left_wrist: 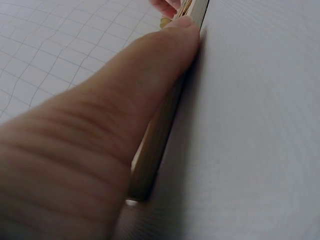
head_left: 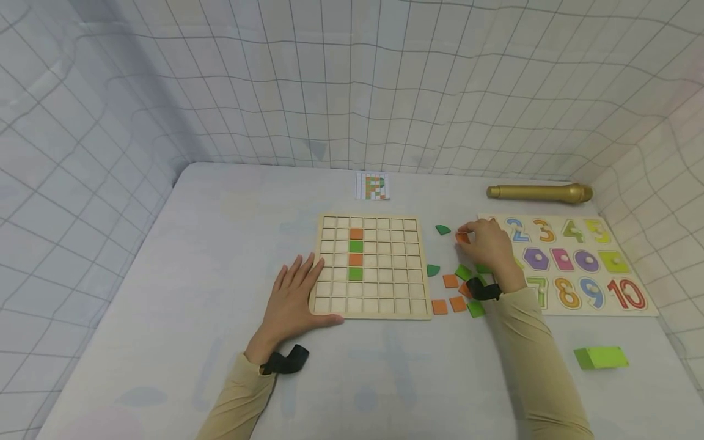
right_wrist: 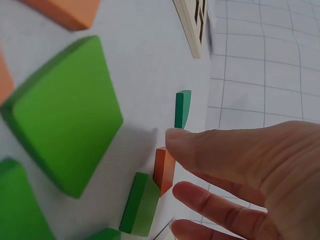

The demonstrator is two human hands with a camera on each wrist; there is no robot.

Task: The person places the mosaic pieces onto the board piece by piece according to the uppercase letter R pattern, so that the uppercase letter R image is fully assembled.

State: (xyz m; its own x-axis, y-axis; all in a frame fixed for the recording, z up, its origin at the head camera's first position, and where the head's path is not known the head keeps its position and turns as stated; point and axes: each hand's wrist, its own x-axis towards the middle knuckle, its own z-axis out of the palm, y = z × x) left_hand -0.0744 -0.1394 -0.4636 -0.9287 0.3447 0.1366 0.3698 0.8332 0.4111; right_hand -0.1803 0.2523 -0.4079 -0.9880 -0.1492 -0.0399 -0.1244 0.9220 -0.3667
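Observation:
My left hand lies spread at the front left corner of a wooden grid board. Its fingers reach the board's left edge, and the thumb runs along the front edge. Orange and green square tiles fill several cells of one column. My right hand is to the right of the board, thumb and fingers curled about an orange square tile. In the right wrist view the thumb tip overlaps the end of that orange tile, with a green tile close beside it.
Loose orange tiles, green tiles and dark green quarter-round pieces lie right of the board. A number puzzle, gold microphone and lime green block are farther right. A small pattern card lies behind the board.

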